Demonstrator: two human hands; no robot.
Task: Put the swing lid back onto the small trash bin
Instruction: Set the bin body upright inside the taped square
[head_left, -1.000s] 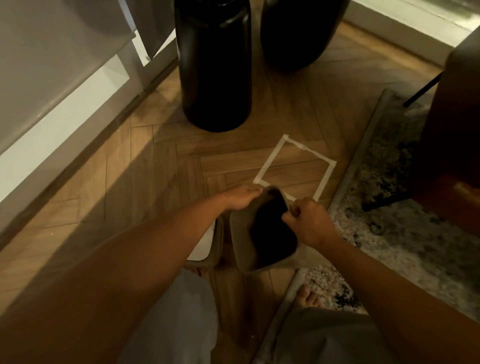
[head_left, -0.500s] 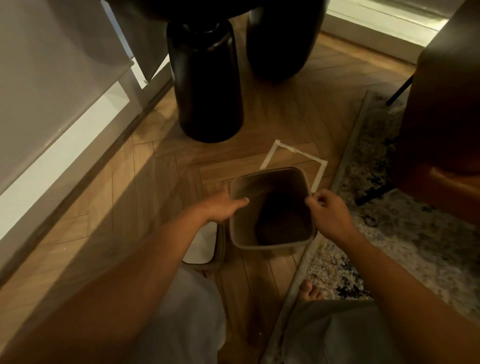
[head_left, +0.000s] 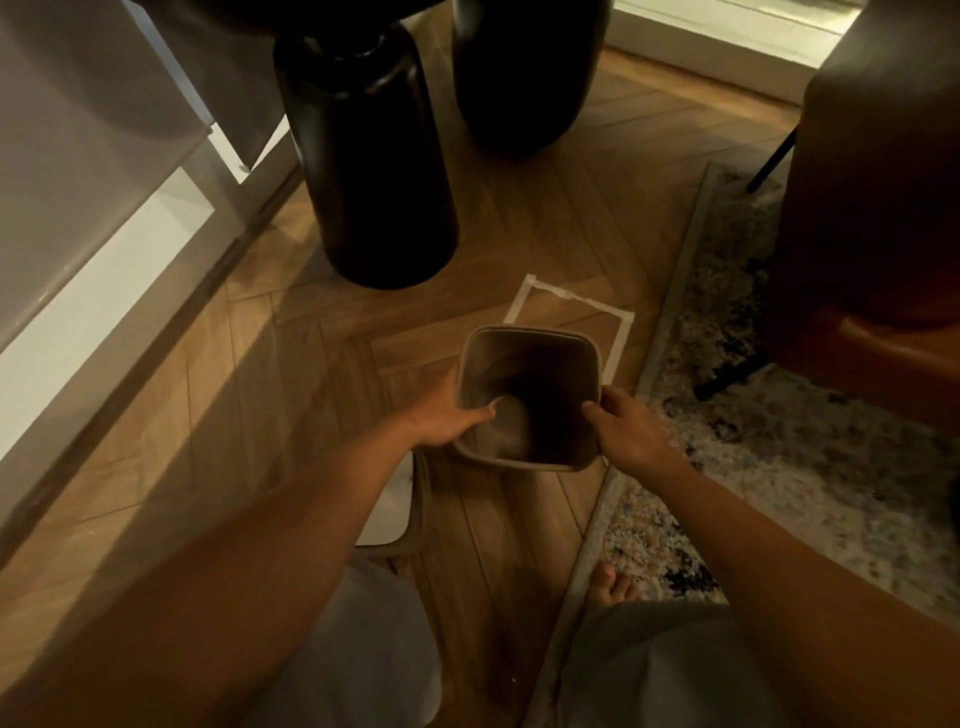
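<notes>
The small grey trash bin (head_left: 530, 338) stands upright on the wooden floor with its top uncovered and its dark inside showing. My left hand (head_left: 447, 415) grips its left rim, thumb over the edge. My right hand (head_left: 631, 428) holds the right rim. The swing lid (head_left: 395, 512), grey frame with a white flap, lies flat on the floor just left of the bin, partly hidden under my left forearm.
A square of white tape (head_left: 571, 306) marks the floor just behind the bin. Two tall black vases (head_left: 369, 171) stand further back. A patterned rug (head_left: 779, 441) and a brown chair (head_left: 878, 218) are on the right, a white cabinet (head_left: 78, 208) on the left.
The bin has gone from tilted toward me to upright on the floor, nearer the tape square. Both hands stayed on its rim. The view tipped slightly forward.
</notes>
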